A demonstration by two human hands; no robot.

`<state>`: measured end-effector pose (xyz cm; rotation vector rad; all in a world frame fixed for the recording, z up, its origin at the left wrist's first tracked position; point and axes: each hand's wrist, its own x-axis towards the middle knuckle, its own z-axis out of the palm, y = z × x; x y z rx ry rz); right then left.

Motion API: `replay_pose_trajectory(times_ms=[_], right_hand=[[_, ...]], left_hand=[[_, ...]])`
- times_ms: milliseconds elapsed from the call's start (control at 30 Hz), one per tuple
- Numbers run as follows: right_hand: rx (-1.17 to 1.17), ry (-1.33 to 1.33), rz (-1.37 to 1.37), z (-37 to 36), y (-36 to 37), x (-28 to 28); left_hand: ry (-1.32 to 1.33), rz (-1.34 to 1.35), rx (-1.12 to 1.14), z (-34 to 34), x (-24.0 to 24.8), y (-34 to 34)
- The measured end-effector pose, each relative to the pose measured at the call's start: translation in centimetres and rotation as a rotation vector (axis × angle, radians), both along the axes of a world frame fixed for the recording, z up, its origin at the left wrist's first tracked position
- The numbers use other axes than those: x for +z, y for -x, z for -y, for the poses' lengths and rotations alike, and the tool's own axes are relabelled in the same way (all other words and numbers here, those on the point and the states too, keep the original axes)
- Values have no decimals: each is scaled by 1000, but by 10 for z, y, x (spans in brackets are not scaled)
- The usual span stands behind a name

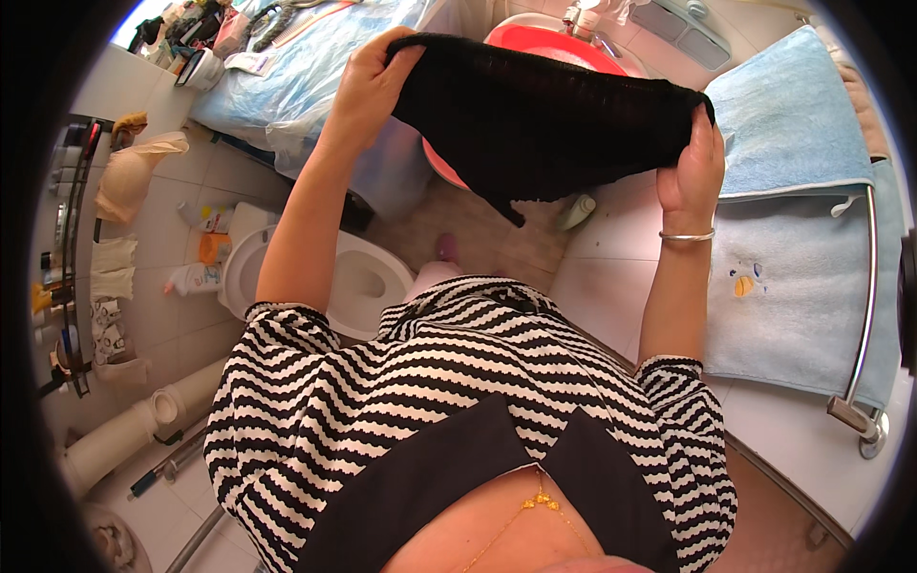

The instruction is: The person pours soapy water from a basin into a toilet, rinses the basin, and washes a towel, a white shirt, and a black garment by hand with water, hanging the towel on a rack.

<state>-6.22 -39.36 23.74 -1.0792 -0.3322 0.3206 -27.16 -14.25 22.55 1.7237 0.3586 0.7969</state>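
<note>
Both hands hold a black knitted garment [544,119] stretched out at twelve o'clock: the left hand [368,81] has its grip closed on one edge, the right hand [693,172] pinches the other. A red basin [544,43] sits behind it, light blue towels [793,124] hang at three o'clock, and a white toilet [358,282] stands below.

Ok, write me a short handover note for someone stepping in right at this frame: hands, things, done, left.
Left hand: gripping one end of the black garment.
Right hand: gripping the other end; silver bangle on the wrist.
Garment is stretched between both hands, above the red basin.
Blue towels hang on the rail at right; toilet below.
Done: garment lifted and spread.
Left: it has not yet been put down or hung.
</note>
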Motion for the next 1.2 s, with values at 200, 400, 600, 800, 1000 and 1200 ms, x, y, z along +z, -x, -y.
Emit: replay_pose_trajectory(times_ms=[200,400,600,800,1000,1200], right_hand=[[86,-221,37,-18,-16,118],[419,238,233,-34,35,-59],[475,-212,-456,-16,-7,-53],[716,-325,-455,24,-43,-8],[1085,-601,-280,8,-88,49],[673,-42,-348,-29,4,-35]], left_hand=[[74,113,-113,12,68,1],[533,-174,-194,42,-20,-3],[1106,208,-61,-32,-36,34],[1019,339,-268,-61,21,66],[542,343,-635,-131,85,41],[751,-115,-293,0,-9,12]])
